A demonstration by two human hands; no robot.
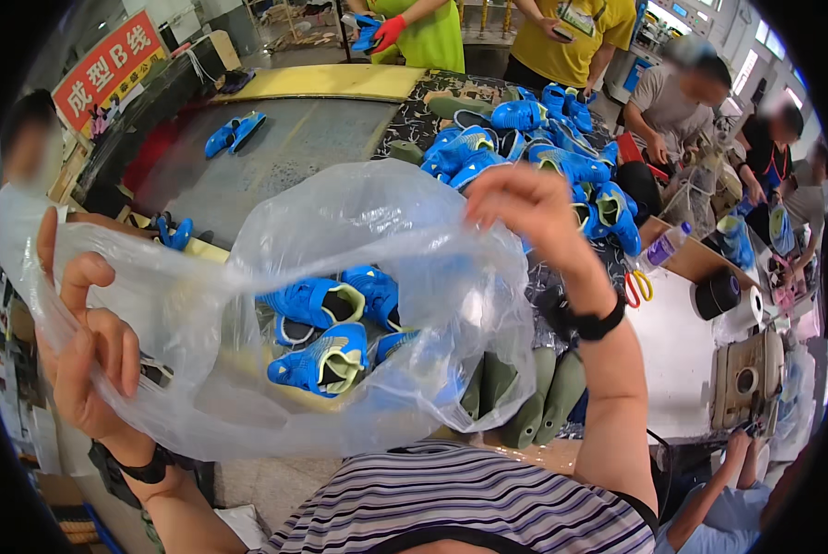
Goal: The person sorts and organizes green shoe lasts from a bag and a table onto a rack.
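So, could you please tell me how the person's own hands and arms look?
The left hand and right hand wear no gloves, and both forearms are bare. A dark band circles the left wrist; a black band circles the right. The top is striped in purple, white and black.

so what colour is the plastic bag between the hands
The plastic bag is translucent, whitish; it shows in the head view.

With the clear plastic bag [340, 208] stretched between left hand [100, 355] and right hand [534, 208], a direct pass is blocked; heaped blue sneakers [571, 159] crowd the right, while the grey work surface [317, 125] beyond offers room around one blue pair [246, 132].
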